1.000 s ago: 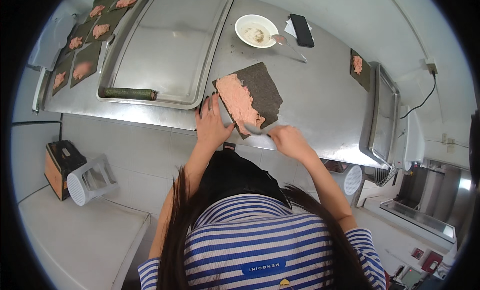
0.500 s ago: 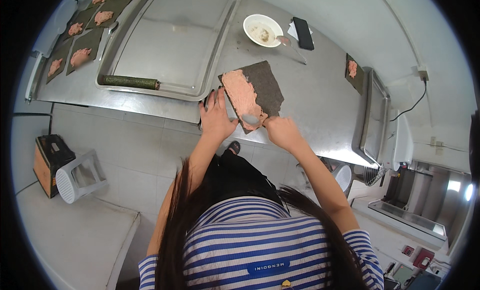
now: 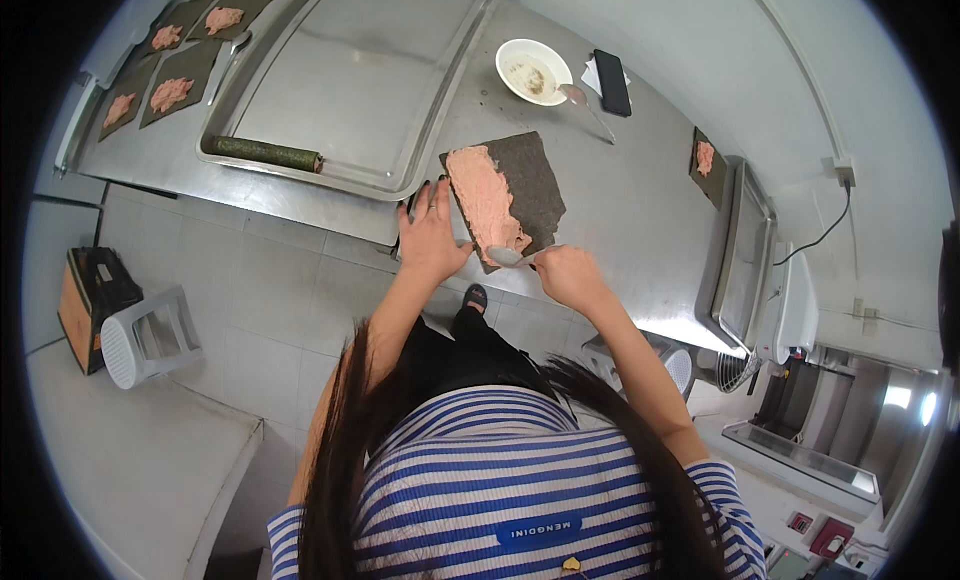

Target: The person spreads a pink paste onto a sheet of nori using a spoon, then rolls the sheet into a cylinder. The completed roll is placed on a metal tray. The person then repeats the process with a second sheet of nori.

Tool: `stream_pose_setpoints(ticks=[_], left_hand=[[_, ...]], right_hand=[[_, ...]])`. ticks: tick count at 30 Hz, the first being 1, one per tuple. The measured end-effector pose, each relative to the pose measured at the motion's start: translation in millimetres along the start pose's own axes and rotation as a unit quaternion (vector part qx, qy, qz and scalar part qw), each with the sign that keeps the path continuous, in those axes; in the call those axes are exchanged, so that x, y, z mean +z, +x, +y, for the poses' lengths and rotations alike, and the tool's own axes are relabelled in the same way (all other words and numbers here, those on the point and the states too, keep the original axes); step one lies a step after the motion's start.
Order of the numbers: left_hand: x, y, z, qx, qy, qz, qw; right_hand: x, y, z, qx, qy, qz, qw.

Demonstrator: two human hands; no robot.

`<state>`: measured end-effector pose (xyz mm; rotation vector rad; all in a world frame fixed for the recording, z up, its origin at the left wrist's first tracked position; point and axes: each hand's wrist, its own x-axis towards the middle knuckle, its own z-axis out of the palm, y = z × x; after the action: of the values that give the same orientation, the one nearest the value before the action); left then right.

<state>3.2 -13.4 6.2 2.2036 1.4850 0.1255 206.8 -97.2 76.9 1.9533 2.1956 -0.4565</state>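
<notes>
A dark seaweed sheet (image 3: 532,185) lies on the steel table in front of me, its left half covered with pink minced paste (image 3: 482,195). My right hand (image 3: 570,276) is closed round the handle of a metal spoon (image 3: 503,255), whose bowl rests on the paste near the sheet's front end. My left hand (image 3: 431,235) lies with fingers spread along the sheet's left edge, holding nothing. Left of it, a seaweed roll (image 3: 268,154) rests in the front of a large metal tray (image 3: 400,180).
Several seaweed sheets with lumps of paste (image 3: 172,94) lie at the far left beside another spoon (image 3: 228,65). A white bowl (image 3: 533,55) with a spoon (image 3: 590,110) and a black phone (image 3: 611,84) stand behind. Another topped sheet (image 3: 708,165) and a tray (image 3: 743,260) are at right.
The spoon's bowl has shifted slightly toward the sheet's front edge, and its angle has changed. My left hand stays beside the sheet. The whole view has tilted a little.
</notes>
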Motion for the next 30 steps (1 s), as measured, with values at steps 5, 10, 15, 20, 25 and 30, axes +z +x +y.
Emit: stream_pose_setpoints(ticks=[5, 10, 15, 20, 25, 30], left_hand=[[2.1, -0.5, -1.9, 0.008, -0.001, 0.011, 1.0], [-2.1, -0.2, -0.6, 0.007, -0.001, -0.001, 1.0], [-0.4, 1.1, -2.0, -0.009, -0.009, -0.02, 1.0], [-3.2, 2.5, -0.3, -0.006, -0.013, -0.047, 0.999], [-3.6, 0.3, 4.8, -0.025, 0.001, -0.052, 0.998], [-6.8, 1.4, 6.8, -0.027, 0.007, -0.062, 0.998]], right_hand=[[-32.1, 22.4, -12.4, -0.078, -0.048, 0.064, 0.994], [-19.8, 39.9, 1.5, -0.106, -0.121, 0.032, 0.986], [-21.7, 18.6, 12.7, -0.039, -0.086, 0.032, 0.995], [4.2, -3.9, -6.4, -0.008, -0.034, 0.002, 0.999], [11.9, -22.1, -19.3, -0.033, -0.006, -0.033, 0.999], [3.3, -24.3, -9.2, -0.073, -0.043, -0.011, 0.996]])
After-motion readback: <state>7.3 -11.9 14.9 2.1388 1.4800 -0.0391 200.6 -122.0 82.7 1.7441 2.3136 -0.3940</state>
